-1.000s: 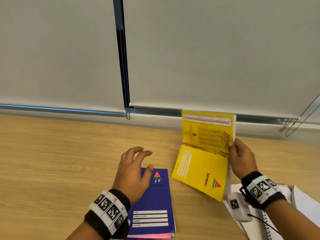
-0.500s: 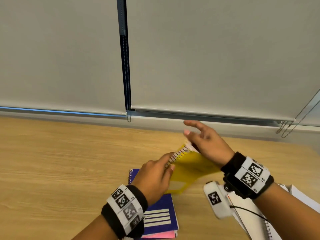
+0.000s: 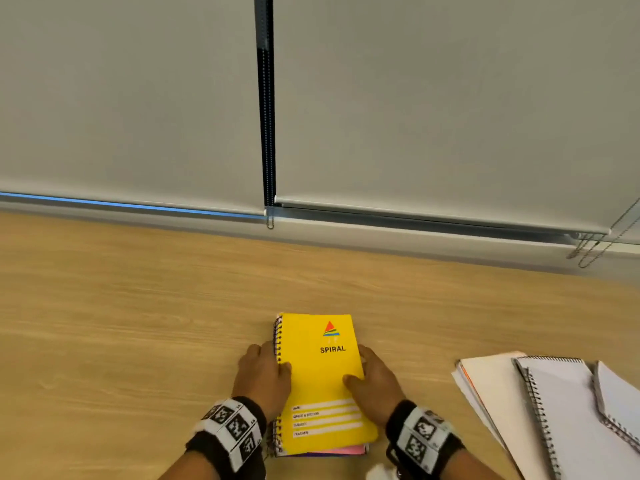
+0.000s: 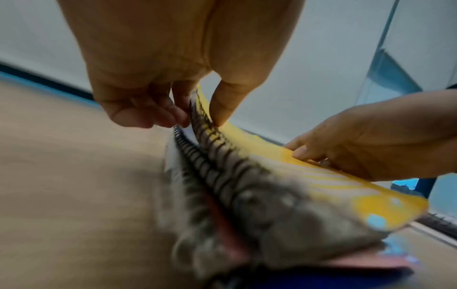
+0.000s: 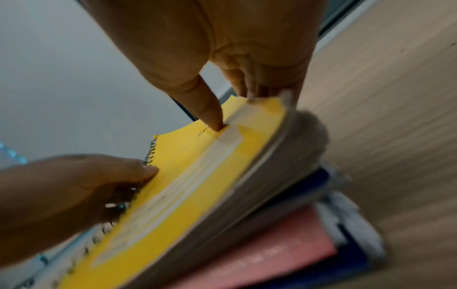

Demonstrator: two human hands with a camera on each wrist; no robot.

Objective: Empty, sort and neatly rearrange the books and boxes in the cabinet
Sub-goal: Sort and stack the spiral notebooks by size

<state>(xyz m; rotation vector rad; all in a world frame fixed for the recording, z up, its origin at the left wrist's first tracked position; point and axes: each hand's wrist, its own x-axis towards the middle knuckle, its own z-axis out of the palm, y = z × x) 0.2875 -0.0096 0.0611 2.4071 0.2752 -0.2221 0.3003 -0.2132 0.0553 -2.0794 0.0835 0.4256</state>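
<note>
The yellow notebook [image 3: 325,379] has a smooth card cover with a slight sheen and a dark wire spiral binding [image 4: 212,148]. The tabletop [image 3: 138,323] is light wood-grain laminate, matt. The white notebooks [image 3: 561,410] show matt paper and metal wire coils. The blinds [image 3: 433,98] are matt fabric.

Yellow notebook [image 3: 322,379]; pink [image 3: 346,450], blue books below; tan woodgrain table [image 3: 138,323].
</note>
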